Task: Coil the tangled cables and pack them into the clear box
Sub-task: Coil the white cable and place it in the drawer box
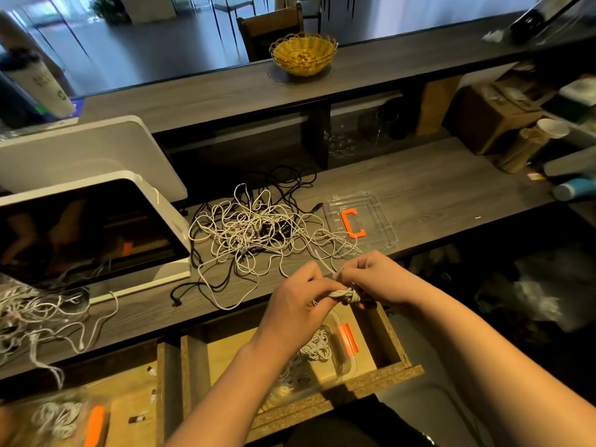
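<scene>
A tangled heap of white and black cables [254,227] lies on the grey counter. My left hand [300,301] grips a small coiled bundle of white cable [343,295] above the counter's front edge. My right hand [371,275] pinches the loose end of that cable next to the bundle. Below my hands, a clear box [343,359] with an orange latch sits in an open drawer and holds coiled white cables. Its clear lid [361,221] with an orange clip lies on the counter right of the heap.
A white-framed screen [96,227] stands at the left. More white cables [35,321] lie at the far left. A second box with an orange latch [93,424] is at the bottom left. A yellow basket [303,53] sits on the upper shelf. Cups and boxes [529,143] crowd the right.
</scene>
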Action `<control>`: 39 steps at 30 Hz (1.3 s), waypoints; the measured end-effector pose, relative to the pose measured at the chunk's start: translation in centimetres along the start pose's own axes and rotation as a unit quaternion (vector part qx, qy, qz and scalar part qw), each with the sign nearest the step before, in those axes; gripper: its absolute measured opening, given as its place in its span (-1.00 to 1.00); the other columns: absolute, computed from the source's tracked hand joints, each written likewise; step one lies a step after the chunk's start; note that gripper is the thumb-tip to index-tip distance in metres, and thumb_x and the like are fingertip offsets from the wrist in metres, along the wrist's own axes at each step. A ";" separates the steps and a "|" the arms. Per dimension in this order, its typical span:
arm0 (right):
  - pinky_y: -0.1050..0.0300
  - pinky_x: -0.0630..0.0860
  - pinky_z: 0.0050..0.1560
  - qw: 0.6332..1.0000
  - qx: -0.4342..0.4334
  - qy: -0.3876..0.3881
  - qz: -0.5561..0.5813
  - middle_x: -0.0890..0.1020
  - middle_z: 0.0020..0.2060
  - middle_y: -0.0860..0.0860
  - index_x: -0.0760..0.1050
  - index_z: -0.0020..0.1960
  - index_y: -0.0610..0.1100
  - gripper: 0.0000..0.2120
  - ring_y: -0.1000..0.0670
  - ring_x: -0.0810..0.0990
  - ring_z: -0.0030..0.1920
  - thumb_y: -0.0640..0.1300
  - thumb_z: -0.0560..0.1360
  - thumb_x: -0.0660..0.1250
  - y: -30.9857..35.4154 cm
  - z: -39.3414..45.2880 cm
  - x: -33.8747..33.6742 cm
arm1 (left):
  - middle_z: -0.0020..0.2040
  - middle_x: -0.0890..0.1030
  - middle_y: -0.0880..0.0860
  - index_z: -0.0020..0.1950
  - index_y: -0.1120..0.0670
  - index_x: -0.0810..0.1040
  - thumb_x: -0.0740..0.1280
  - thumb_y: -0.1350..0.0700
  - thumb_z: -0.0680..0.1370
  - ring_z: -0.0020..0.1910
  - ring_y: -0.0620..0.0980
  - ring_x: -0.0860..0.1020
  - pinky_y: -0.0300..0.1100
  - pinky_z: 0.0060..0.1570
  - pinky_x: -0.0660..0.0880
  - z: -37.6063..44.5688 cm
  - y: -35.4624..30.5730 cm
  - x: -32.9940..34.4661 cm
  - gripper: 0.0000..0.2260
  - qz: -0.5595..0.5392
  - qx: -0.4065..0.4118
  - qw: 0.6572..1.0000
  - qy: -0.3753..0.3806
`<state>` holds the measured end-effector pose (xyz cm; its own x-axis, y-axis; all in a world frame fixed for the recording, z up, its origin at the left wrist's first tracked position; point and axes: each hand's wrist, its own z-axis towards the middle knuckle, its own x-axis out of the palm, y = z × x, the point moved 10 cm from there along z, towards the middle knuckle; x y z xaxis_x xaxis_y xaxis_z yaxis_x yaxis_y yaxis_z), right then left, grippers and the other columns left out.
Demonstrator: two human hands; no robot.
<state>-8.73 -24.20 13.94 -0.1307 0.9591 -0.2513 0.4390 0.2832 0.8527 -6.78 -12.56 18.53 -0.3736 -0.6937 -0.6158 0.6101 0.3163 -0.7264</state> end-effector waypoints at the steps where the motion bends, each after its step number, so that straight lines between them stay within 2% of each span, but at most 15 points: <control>1: 0.27 0.40 -0.45 0.999 -0.013 -0.037 -0.013 0.54 -0.37 -0.14 0.62 -0.10 -0.35 -0.76 0.11 0.45 -0.50 -0.17 0.57 0.32 0.3 0.0 -0.5 | -0.24 0.37 -0.19 0.01 -0.06 0.71 0.43 0.06 0.49 -0.27 -0.19 0.40 -0.40 -0.30 0.29 -0.1 0.4 0.0 -0.87 -0.025 -0.024 0.999 -0.001; 6: 0.36 0.45 -0.39 0.986 -0.084 -0.139 -0.046 0.63 -0.33 -0.12 0.67 -0.10 -0.21 -0.79 0.21 0.51 -0.45 -0.15 0.59 0.32 2.1 -0.8 -1.3 | -0.14 0.48 0.02 0.02 -0.15 0.69 0.45 0.24 0.45 -0.21 -0.20 0.47 -0.41 -0.21 0.41 -0.8 2.4 -0.7 -0.71 -0.201 -0.144 0.969 -0.028; 10: 0.21 0.55 -0.26 0.981 -0.110 -0.157 -0.024 0.68 -0.24 -0.09 0.68 -0.06 -0.06 -0.85 0.08 0.61 -0.31 -0.15 0.59 0.33 2.9 -1.2 -1.3 | -0.07 0.51 -0.02 -0.03 -0.16 0.69 0.45 0.25 0.44 -0.12 -0.05 0.53 -0.31 -0.18 0.44 -1.0 2.9 -0.8 -0.71 -0.199 -0.170 0.964 -0.038; 13: 0.20 0.58 -0.22 0.975 -0.139 -0.173 -0.003 0.68 -0.17 -0.01 0.58 0.03 0.17 -0.72 0.06 0.63 -0.23 -0.23 0.57 0.34 3.8 -1.4 -1.3 | -0.06 0.52 0.04 -0.10 -0.10 0.66 0.46 0.29 0.48 -0.12 -0.06 0.52 -0.33 -0.22 0.43 -0.9 2.7 -1.3 -0.74 -0.181 -0.182 0.964 -0.061; 15: 0.19 0.59 -0.21 0.974 -0.134 -0.181 0.003 0.66 -0.15 0.02 0.59 0.08 0.13 -0.70 0.03 0.63 -0.22 -0.28 0.56 0.32 3.9 -1.3 -1.3 | -0.07 0.51 0.03 -0.11 -0.11 0.62 0.47 0.26 0.49 -0.11 -0.10 0.52 -0.33 -0.22 0.44 -0.7 2.2 -1.9 -0.76 -0.155 -0.166 0.970 -0.084; 17: 0.22 0.57 -0.30 0.973 -0.123 -0.194 -0.010 0.64 -0.18 0.03 0.64 0.08 0.02 -0.71 0.10 0.59 -0.32 -0.31 0.55 0.30 3.8 -1.2 -1.1 | -0.04 0.49 -0.01 -0.11 -0.06 0.63 0.47 0.26 0.49 -0.09 -0.13 0.51 -0.31 -0.21 0.45 -0.8 2.1 -2.4 -0.80 -0.135 -0.156 0.972 -0.108; 19: 0.30 0.50 -0.40 0.972 -0.107 -0.205 -0.041 0.62 -0.26 0.03 0.66 0.02 -0.02 -0.74 0.19 0.52 -0.42 -0.31 0.55 0.29 3.7 -1.0 -0.8 | 0.04 0.45 -0.05 -0.11 0.01 0.67 0.48 0.29 0.47 -0.01 -0.16 0.49 -0.36 -0.19 0.46 -1.2 2.8 -2.8 -0.82 -0.123 -0.162 0.969 -0.141; 21: 0.32 0.50 -0.40 0.969 -0.089 -0.219 -0.076 0.61 -0.29 0.04 0.64 -0.06 -0.01 -0.78 0.18 0.53 -0.41 -0.27 0.55 0.29 3.8 -0.9 -0.6 | 0.11 0.46 -0.11 -0.11 0.01 0.68 0.47 0.33 0.44 0.08 -0.16 0.50 -0.40 -0.14 0.44 -1.6 3.4 -2.9 -0.79 -0.102 -0.159 0.969 -0.157; 24: -0.01 0.64 -0.16 0.963 -0.064 -0.234 -0.114 0.62 -0.28 0.03 0.65 -0.11 -0.07 -0.82 -0.02 0.62 -0.28 -0.23 0.54 0.29 3.5 -0.7 -0.7 | 0.09 0.57 -0.11 -0.10 0.07 0.69 0.47 0.37 0.43 0.13 -0.10 0.56 -0.34 -0.09 0.49 -1.8 3.3 -2.8 -0.79 -0.088 -0.125 0.974 -0.169; 27: -0.14 0.63 -0.11 0.962 -0.043 -0.232 -0.139 0.61 -0.32 0.01 0.67 -0.11 -0.13 -0.82 -0.04 0.63 -0.27 -0.23 0.54 0.29 3.0 -0.4 -0.5 | -0.01 0.67 -0.09 -0.10 0.08 0.69 0.48 0.38 0.42 0.05 -0.11 0.63 -0.27 -0.03 0.54 -2.0 3.7 -2.5 -0.78 -0.117 -0.141 0.967 -0.179; 30: -0.08 0.65 -0.14 0.962 -0.031 -0.227 -0.150 0.61 -0.32 0.01 0.67 -0.11 -0.13 -0.82 -0.02 0.63 -0.28 -0.23 0.56 0.29 2.9 -0.4 -0.3 | -0.16 0.69 -0.11 -0.11 -0.04 0.68 0.48 0.36 0.43 -0.13 -0.09 0.65 -0.21 -0.12 0.58 -2.1 4.2 -2.0 -0.73 -0.148 -0.197 0.956 -0.158; 33: 0.01 0.65 -0.19 0.963 -0.029 -0.219 -0.151 0.63 -0.33 0.00 0.66 -0.14 -0.12 -0.81 0.03 0.63 -0.32 -0.22 0.56 0.29 2.6 -0.4 -0.4 | -0.17 0.69 -0.11 -0.13 -0.10 0.66 0.45 0.38 0.44 -0.19 -0.10 0.63 -0.28 -0.15 0.55 -1.9 4.6 -1.5 -0.67 -0.174 -0.228 0.950 -0.120; 35: 0.10 0.63 -0.24 0.971 -0.034 -0.208 -0.115 0.64 -0.32 0.00 0.65 -0.16 -0.09 -0.83 0.06 0.63 -0.32 -0.21 0.55 0.31 2.2 -0.4 -0.5 | -0.16 0.70 -0.10 -0.13 -0.08 0.69 0.46 0.38 0.43 -0.18 -0.11 0.65 -0.29 -0.14 0.56 -1.7 4.8 -1.6 -0.68 -0.183 -0.237 0.949 -0.103; 38: 0.11 0.60 -0.23 0.982 -0.041 -0.178 0.051 0.66 -0.20 -0.11 0.60 -0.04 -0.15 -0.96 0.03 0.63 -0.28 -0.18 0.51 0.41 1.1 -0.2 -0.4 | -0.22 0.72 -0.06 -0.17 -0.01 0.71 0.48 0.38 0.43 -0.25 -0.18 0.64 -0.33 -0.21 0.55 -1.4 5.4 -2.0 -0.73 -0.213 -0.265 0.934 -0.110; 39: 0.08 0.60 -0.22 0.981 -0.041 -0.167 0.093 0.66 -0.16 -0.16 0.59 0.00 -0.18 -0.87 0.00 0.63 -0.27 -0.17 0.49 0.45 0.8 -0.2 -0.2 | -0.24 0.71 -0.05 -0.17 0.02 0.71 0.49 0.37 0.43 -0.26 -0.19 0.64 -0.35 -0.23 0.53 -1.4 5.6 -2.2 -0.77 -0.213 -0.272 0.931 -0.119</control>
<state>-8.50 -24.21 14.72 0.2496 0.9448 -0.2125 0.3535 0.1154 0.9283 -3.46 -8.33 15.40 -0.2960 -0.9345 -0.1977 -0.0269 0.2150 -0.9762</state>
